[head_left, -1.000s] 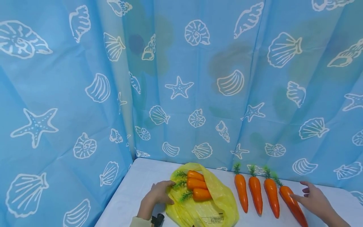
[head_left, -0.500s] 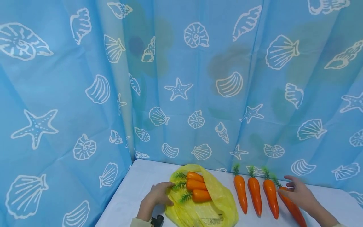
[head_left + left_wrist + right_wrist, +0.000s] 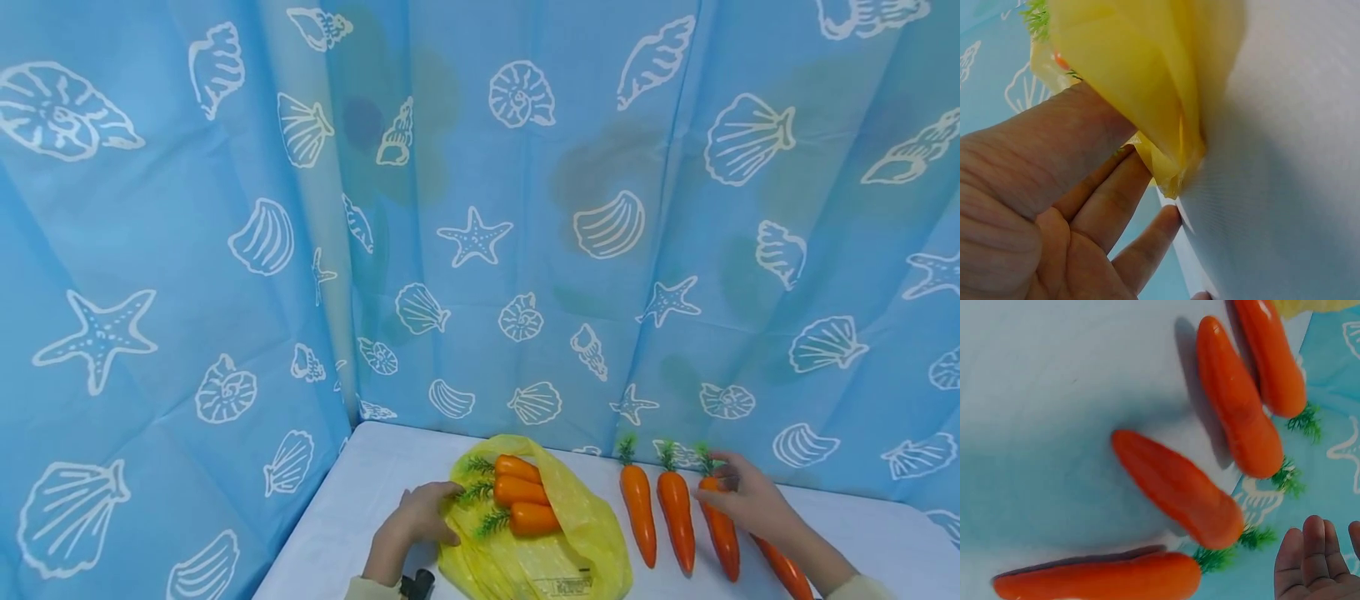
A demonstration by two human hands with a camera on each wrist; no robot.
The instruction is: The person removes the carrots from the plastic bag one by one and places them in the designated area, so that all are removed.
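A yellow plastic bag (image 3: 495, 575) lies on the table with its mouth to the left. Three toy carrots (image 3: 522, 491) with green tops sit in it. My left hand (image 3: 422, 515) holds the bag's left rim; in the left wrist view the yellow film (image 3: 1147, 75) passes between thumb and fingers. On the right, several loose toy carrots lie in a row. My right hand (image 3: 761, 504) hovers over the third carrot (image 3: 722, 533) and partly covers the rightmost carrot (image 3: 783, 571). In the right wrist view its fingers (image 3: 1315, 553) are extended, apart from the carrots.
The first carrot (image 3: 638, 512) and second carrot (image 3: 677, 521) lie side by side, right of the bag. A dark object (image 3: 420, 583) shows by the left wrist. Blue shell-print curtains (image 3: 480, 358) stand behind and left of the white table (image 3: 360, 467).
My right hand has moved left, from beside the rightmost carrot to over the third one. My left hand and the bag have stayed put. No carrot has visibly moved.
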